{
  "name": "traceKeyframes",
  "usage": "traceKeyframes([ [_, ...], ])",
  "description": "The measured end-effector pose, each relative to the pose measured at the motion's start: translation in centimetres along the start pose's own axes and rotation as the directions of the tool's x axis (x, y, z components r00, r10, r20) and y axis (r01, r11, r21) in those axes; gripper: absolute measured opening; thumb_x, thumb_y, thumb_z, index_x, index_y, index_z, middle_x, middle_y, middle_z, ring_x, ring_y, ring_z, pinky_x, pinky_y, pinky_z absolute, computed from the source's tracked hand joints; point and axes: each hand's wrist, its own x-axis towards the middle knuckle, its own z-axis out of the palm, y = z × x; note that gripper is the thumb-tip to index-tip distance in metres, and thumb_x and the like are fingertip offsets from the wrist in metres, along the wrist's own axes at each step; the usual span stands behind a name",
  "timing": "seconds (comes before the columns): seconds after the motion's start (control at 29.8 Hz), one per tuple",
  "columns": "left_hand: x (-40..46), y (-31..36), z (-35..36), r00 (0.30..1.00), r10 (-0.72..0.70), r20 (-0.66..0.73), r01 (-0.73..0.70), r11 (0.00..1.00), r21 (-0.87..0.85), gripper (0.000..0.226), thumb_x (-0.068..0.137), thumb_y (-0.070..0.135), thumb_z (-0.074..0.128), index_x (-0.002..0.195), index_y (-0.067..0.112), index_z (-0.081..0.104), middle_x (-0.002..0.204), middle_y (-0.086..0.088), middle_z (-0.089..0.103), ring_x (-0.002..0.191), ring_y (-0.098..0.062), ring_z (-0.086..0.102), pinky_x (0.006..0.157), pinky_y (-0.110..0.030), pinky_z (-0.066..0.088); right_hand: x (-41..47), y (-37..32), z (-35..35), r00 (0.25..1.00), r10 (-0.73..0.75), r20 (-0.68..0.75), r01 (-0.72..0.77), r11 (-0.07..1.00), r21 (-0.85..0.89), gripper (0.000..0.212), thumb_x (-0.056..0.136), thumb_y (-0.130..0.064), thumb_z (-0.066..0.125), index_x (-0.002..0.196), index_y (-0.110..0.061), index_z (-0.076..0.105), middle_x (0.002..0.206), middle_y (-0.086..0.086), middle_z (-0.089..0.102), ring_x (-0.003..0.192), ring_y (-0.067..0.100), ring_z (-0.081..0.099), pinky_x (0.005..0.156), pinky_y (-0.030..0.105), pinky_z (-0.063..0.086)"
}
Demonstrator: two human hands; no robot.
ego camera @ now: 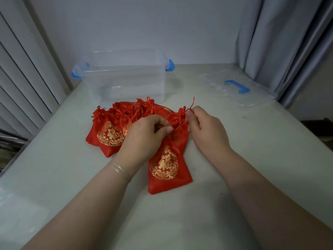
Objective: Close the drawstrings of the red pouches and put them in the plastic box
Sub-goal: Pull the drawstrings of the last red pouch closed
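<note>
One head-worn view looks forward and down, close over the pale tabletop, toward the far wall.

Both forearms bare, no sleeves in view. Left wrist: thin clear bands, several strands, glossy. Left hand, right hand: no rings visible, nails short.

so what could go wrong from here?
1. The left hand and right hand each pinch a thin drawstring of the nearest pouch; a cord could slip before the neck cinches.
2. That pouch overlaps the pouch pile, whose loose cords could snag and drag along.
3. The plastic box sits behind the pile, so a carried pouch might brush it.
</note>
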Motion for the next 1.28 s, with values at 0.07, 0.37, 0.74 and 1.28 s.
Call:
traceKeyframes([
  [0.07,0.0,-0.1,0.0,0.997,-0.023,0.071,0.023,1.0,0.005,0.014,0.076,0.029,0.077,0.087,0.024,0.069,0.075,0.01,0.067,0.071,0.0,0.061,0.069,-0.02,0.048,-0.3,-0.9,-0.5,0.993,-0.118,-0.006,0.118,0.992,0.041,0.034,0.096,-0.042,0.034,0.079,-0.016,0.048,0.07,-0.003,0.058,0.067,0.019,0.055,0.058,0.033,0.04],
  [0.37,-0.5,0.1,1.5,0.996,0.057,0.071,-0.062,0.995,0.079,0.018,0.081,0.028,0.071,0.07,0.019,0.06,0.061,0.008,0.059,0.059,-0.006,0.053,0.057,-0.027,0.041,-1.0,-1.9,-0.3,0.956,-0.28,0.09,0.221,0.885,0.409,0.031,0.096,-0.031,0.045,0.089,-0.01,0.066,0.085,-0.003,0.057,0.076,0.003,0.056,0.068,0.018,0.044],
  [0.74,-0.4,0.2,0.4,0.987,0.144,0.071,-0.119,0.952,-0.281,0.015,0.087,0.014,0.067,0.08,0.028,0.07,0.079,0.003,0.07,0.072,-0.011,0.064,0.07,-0.033,0.053,-0.2,-0.8,-0.6,0.942,-0.109,0.317,-0.001,0.945,0.328,0.022,0.091,0.0,0.05,0.099,-0.012,0.067,0.087,-0.023,0.055,0.078,-0.009,0.055,0.078,0.008,0.041],
  [1.28,0.2,0.0,-0.6,0.995,-0.043,-0.094,0.003,0.922,-0.388,0.01,0.082,0.014,0.071,0.081,0.024,0.073,0.081,0.011,0.072,0.074,0.002,0.064,0.069,-0.019,0.052,-0.2,-1.1,-1.8,0.994,-0.039,0.102,0.015,0.974,0.225,0.008,0.091,-0.022,0.058,0.086,-0.017,0.061,0.083,-0.009,0.059,0.079,0.0,0.054,0.068,0.01,0.039],
])
